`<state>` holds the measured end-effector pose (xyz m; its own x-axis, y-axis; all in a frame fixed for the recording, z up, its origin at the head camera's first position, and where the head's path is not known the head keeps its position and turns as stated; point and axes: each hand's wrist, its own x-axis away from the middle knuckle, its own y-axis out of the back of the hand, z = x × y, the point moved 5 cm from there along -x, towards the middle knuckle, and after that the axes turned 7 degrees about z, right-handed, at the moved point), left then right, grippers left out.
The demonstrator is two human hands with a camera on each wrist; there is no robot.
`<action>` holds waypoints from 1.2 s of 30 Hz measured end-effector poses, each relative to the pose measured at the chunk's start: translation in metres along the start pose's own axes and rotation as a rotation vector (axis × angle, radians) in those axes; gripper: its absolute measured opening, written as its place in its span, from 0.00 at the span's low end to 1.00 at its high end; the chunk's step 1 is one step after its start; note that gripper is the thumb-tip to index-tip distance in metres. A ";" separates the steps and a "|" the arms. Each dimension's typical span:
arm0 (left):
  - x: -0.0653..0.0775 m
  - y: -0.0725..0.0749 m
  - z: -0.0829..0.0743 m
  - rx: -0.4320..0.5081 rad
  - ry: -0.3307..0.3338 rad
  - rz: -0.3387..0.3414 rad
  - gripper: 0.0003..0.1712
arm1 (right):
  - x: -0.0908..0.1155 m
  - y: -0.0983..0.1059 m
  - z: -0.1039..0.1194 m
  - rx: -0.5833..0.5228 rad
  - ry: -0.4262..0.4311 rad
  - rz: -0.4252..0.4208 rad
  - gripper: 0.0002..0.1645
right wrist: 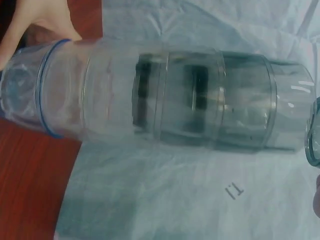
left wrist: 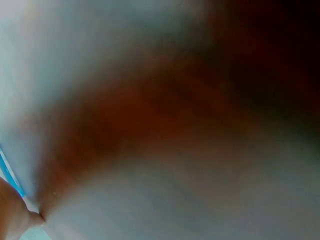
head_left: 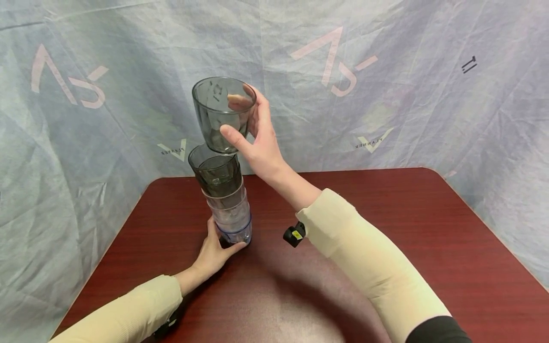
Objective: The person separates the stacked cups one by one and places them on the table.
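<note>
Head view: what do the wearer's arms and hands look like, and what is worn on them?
The left hand and right hand are bare, without gloves. The left sleeve and right sleeve are cream, with black fabric above the right one. A small black device with a yellow mark sits at the right cuff; a dark item shows partly under the left.

A see-through smoky-grey cup [head_left: 210,121] is held in the air, mouth up, left of the upper centre of the head view — its base just at the open rim of a stack of cups [head_left: 229,209], whether touching I cannot tell. The nested stack rises mouth up from left of centre — smoky grey at the top, clear lower down, with a blue-rimmed clear cup [head_left: 237,237] at the bottom.
</note>
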<state>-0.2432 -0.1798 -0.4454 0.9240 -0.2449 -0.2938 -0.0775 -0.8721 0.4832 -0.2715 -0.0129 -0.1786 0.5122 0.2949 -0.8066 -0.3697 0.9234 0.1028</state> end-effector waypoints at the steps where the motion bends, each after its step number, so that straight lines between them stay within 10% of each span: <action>1: 0.000 0.000 0.000 -0.003 0.001 0.002 0.63 | 0.000 0.003 -0.003 0.002 0.010 -0.002 0.43; 15: 0.001 0.000 -0.001 -0.025 0.006 -0.016 0.62 | 0.029 0.057 -0.014 0.114 0.000 -0.010 0.44; 24: 0.001 0.000 0.000 -0.031 0.000 -0.021 0.62 | 0.059 0.084 -0.024 0.189 -0.095 -0.036 0.63; 36: 0.000 0.000 0.000 -0.017 0.003 -0.008 0.62 | 0.103 0.100 -0.061 0.209 -0.302 -0.095 0.45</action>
<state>-0.2432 -0.1797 -0.4457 0.9257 -0.2364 -0.2954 -0.0633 -0.8665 0.4951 -0.3032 0.0951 -0.2870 0.7535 0.2356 -0.6138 -0.1590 0.9712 0.1775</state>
